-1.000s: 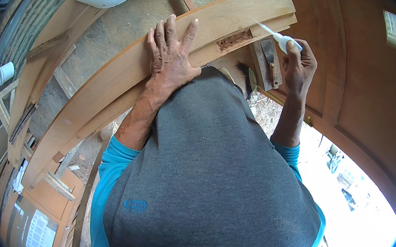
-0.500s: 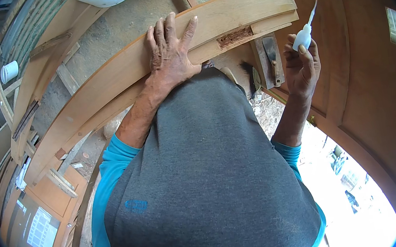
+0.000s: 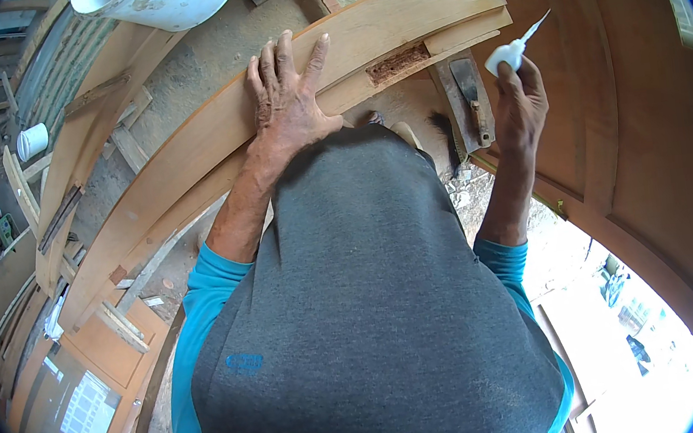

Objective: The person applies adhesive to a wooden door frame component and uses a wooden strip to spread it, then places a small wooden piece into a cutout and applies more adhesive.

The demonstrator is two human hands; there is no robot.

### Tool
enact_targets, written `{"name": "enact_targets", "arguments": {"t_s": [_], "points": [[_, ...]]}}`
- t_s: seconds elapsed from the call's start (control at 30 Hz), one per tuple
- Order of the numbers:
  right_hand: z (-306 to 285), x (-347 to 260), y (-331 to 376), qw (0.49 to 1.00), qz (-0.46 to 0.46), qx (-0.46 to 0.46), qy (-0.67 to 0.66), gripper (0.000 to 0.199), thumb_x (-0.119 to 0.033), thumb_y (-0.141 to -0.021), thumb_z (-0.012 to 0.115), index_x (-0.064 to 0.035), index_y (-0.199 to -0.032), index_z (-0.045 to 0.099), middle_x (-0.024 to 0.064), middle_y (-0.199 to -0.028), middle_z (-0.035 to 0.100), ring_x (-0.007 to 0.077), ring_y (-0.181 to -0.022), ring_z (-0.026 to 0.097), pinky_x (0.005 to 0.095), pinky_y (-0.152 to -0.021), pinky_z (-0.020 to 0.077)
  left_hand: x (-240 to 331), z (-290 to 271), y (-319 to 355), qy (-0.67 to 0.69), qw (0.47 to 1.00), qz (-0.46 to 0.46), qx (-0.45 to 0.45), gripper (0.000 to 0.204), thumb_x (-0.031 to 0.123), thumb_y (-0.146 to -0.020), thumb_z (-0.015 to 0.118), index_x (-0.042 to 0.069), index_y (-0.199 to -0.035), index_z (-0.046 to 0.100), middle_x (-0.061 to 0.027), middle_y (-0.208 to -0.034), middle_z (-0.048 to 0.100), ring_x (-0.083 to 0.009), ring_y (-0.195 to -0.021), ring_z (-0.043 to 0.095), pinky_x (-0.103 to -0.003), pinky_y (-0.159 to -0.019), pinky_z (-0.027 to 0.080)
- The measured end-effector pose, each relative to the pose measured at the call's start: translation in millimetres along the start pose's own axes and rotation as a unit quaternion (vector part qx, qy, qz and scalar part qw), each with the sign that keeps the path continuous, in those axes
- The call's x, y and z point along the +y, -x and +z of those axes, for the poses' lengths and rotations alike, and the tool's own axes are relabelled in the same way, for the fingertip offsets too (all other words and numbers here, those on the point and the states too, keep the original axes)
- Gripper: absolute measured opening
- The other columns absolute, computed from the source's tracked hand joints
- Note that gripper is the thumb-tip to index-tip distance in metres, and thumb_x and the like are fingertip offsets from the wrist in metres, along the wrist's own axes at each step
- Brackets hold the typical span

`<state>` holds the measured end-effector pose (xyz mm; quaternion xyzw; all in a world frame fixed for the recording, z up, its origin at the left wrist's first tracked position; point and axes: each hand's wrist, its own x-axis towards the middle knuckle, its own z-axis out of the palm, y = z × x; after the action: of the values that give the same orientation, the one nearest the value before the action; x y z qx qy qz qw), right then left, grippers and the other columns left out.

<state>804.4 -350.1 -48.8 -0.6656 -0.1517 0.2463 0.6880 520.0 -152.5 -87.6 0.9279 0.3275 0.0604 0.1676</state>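
My left hand lies flat on a long curved wooden board, its fingers spread and pointing away from me. Near the board's right end, a rough dark recess is cut into its near edge. To the right of the board, my right hand is raised and closed around a small white squeeze bottle. The bottle's long thin nozzle is tilted up to the right, touching nothing.
A putty knife lies on a wooden piece below the board's right end, with a dark brush beside it. Large brown wooden panels stand at right. A white bucket is at the far side, a white cup at left.
My right hand has tipped the bottle, so its nozzle leans further to the right and lower. My left hand keeps its place on the board. The view has shifted slightly.
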Motion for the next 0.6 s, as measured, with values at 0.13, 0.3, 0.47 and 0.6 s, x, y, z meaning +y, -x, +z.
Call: {"name": "enact_targets", "arguments": {"t_s": [0.13,0.3,0.47,0.6], "points": [[31,14,-23,0.991,-0.039,-0.029,0.126,0.035,-0.014,-0.100,0.079,0.0041,-0.128,0.067,0.0076,-0.115,0.076,0.0137,-0.108,0.070,0.0302,-0.100,0.0524,1,-2,-1,-0.011,1.000,0.000,-0.007,0.127,0.042,-0.060,0.088,0.028,-0.173,0.030,-0.0296,-0.167,0.025,-0.0518,-0.154,0.024,-0.069,-0.127,0.014],[61,35,-72,0.968,-0.090,-0.007,0.233,0.027,-0.014,-0.100,0.078,-0.0031,-0.124,0.076,0.0042,-0.108,0.079,0.0113,-0.101,0.071,0.0285,-0.092,0.0553,3,-4,-1,-0.019,1.000,-0.004,-0.012,0.127,0.043,-0.061,0.088,0.028,-0.173,0.029,-0.0295,-0.167,0.025,-0.0517,-0.155,0.024,-0.068,-0.127,0.014],[50,72,-102,0.962,-0.125,-0.038,0.239,0.031,-0.016,-0.100,0.080,-0.0013,-0.127,0.075,0.0015,-0.107,0.077,0.0064,-0.092,0.066,0.0249,-0.084,0.0540,4,-3,0,-0.020,1.000,-0.002,-0.015,0.127,0.046,-0.061,0.088,0.028,-0.173,0.030,-0.0297,-0.167,0.025,-0.0521,-0.155,0.024,-0.068,-0.127,0.014],[48,78,-107,0.923,-0.198,-0.030,0.328,0.036,-0.018,-0.097,0.084,-0.0018,-0.128,0.076,0.0017,-0.103,0.077,0.0077,-0.089,0.067,0.0257,-0.082,0.0549,4,-3,0,-0.023,1.000,-0.007,-0.013,0.127,0.046,-0.062,0.088,0.029,-0.173,0.030,-0.0297,-0.168,0.025,-0.0520,-0.155,0.024,-0.068,-0.127,0.014]]}}
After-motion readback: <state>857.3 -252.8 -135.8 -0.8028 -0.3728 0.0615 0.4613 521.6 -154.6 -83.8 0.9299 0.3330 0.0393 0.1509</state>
